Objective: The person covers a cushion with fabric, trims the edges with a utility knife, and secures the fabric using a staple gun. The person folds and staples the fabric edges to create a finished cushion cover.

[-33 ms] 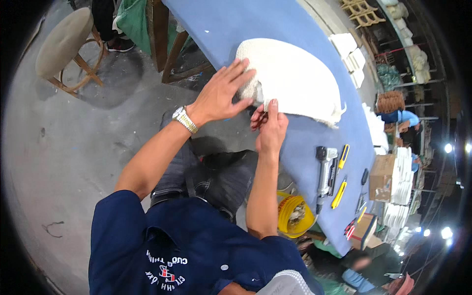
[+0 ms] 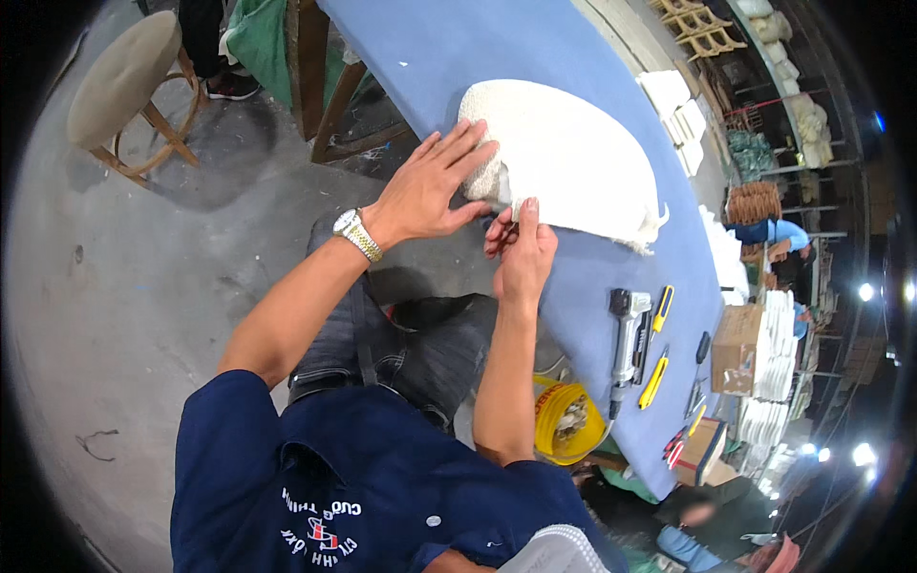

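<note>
A rounded cushion covered in cream textured fabric lies on the blue-topped table. Spread fingers of my left hand rest flat against its left edge. At the near edge, my right hand pinches the fabric cover between thumb and fingers. Just between my hands, a small grey patch shows where the cover stands open; what lies inside is mostly hidden. Loose, frayed fabric sticks out at the cushion's right corner.
On the table to the right lie a pneumatic stapler, yellow-handled cutters and red-handled pliers. A yellow bucket stands below the table edge. A round stool is at far left; a co-worker sits lower right.
</note>
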A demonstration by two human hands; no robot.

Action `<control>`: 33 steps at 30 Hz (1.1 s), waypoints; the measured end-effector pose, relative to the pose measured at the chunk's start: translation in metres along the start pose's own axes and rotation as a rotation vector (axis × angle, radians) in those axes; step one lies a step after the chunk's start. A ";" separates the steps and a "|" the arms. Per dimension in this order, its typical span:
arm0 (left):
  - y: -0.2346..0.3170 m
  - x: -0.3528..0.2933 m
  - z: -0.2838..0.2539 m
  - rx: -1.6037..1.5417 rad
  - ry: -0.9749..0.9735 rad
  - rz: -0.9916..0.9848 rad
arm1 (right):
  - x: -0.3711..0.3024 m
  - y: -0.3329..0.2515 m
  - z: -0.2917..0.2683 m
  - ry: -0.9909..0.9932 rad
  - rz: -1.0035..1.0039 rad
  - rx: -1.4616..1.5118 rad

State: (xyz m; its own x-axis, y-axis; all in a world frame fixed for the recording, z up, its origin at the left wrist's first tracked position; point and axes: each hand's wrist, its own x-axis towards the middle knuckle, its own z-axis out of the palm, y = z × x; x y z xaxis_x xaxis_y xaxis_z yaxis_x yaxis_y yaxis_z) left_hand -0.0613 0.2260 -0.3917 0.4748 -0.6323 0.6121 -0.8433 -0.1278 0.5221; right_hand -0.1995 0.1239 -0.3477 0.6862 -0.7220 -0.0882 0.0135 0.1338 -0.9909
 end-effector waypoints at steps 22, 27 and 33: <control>-0.010 -0.015 -0.009 0.239 -0.047 0.183 | -0.022 0.052 -0.004 0.012 -0.117 -0.347; -0.015 -0.009 -0.005 0.355 -0.097 0.286 | -0.019 0.050 -0.007 0.044 -0.156 -0.260; 0.000 0.009 -0.013 0.255 0.024 0.362 | -0.019 0.013 -0.002 0.062 -0.247 -0.139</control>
State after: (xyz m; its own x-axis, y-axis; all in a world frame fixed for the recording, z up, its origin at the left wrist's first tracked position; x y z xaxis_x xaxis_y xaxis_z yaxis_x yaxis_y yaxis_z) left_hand -0.0539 0.2301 -0.3778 0.1404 -0.6533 0.7440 -0.9901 -0.0874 0.1101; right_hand -0.2136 0.1378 -0.3591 0.6284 -0.7620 0.1563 0.0719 -0.1431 -0.9871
